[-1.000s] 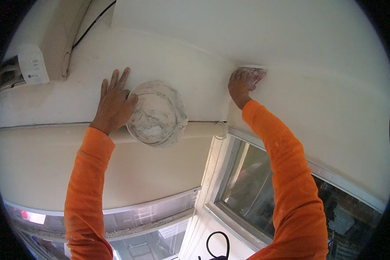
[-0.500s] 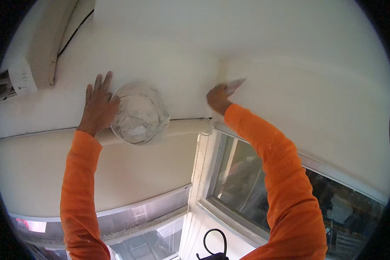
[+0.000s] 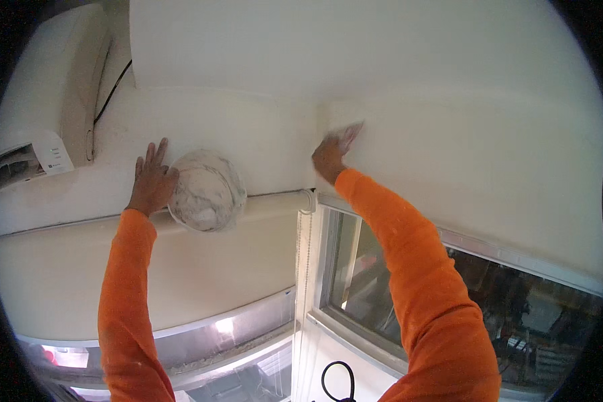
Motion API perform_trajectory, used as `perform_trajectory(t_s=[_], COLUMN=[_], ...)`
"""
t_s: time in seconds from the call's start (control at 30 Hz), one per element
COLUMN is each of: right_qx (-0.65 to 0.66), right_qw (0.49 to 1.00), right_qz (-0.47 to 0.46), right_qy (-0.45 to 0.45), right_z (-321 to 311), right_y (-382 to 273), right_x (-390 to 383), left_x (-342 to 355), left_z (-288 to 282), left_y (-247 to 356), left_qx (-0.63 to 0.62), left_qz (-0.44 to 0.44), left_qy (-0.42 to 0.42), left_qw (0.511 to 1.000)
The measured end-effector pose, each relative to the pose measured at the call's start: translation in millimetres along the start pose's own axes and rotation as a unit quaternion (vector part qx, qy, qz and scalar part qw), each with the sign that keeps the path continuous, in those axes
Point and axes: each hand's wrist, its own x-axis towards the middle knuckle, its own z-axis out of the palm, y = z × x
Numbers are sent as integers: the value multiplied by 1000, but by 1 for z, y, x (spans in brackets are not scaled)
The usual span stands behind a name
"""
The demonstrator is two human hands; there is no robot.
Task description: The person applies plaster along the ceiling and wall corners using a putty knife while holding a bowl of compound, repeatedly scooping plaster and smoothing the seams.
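Observation:
My left hand (image 3: 152,179) holds a round bowl (image 3: 207,191) by its edge, thumb over the rim. Its other fingers stretch up along the white wall. Whitish, plaster-like smears cover the bowl's inside. Close to the corner, my right hand (image 3: 328,159) grips a flat scraper (image 3: 350,136) against the right-hand wall (image 3: 449,147). The scraper is smeared by motion, so its exact shape does not show.
A white air conditioner (image 3: 60,87) hangs at the upper left, with a black cable (image 3: 113,90) beside it. Below the bowl hangs a cream roller blind (image 3: 214,268) with a bead chain. A white-framed window (image 3: 375,281) stands under my right arm. A black loop (image 3: 338,382) shows at the bottom.
The view has shifted, so the air conditioner, bowl and blind sit lower in the picture. My right hand and the scraper now show nearer the wall corner. Both grips stay the same.

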Motion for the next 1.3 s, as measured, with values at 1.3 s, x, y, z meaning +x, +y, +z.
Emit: perform_trajectory(t_s=[1.3], right_qx=[834], right_qw=[20], right_qz=[142], right_qy=[-533], right_z=[-30], right_y=[-200], right_x=[-659], left_x=[-701], left_z=[-47], left_y=[283], left_qx=[-568], left_qz=[-675], left_qy=[-48], left_qw=[468])
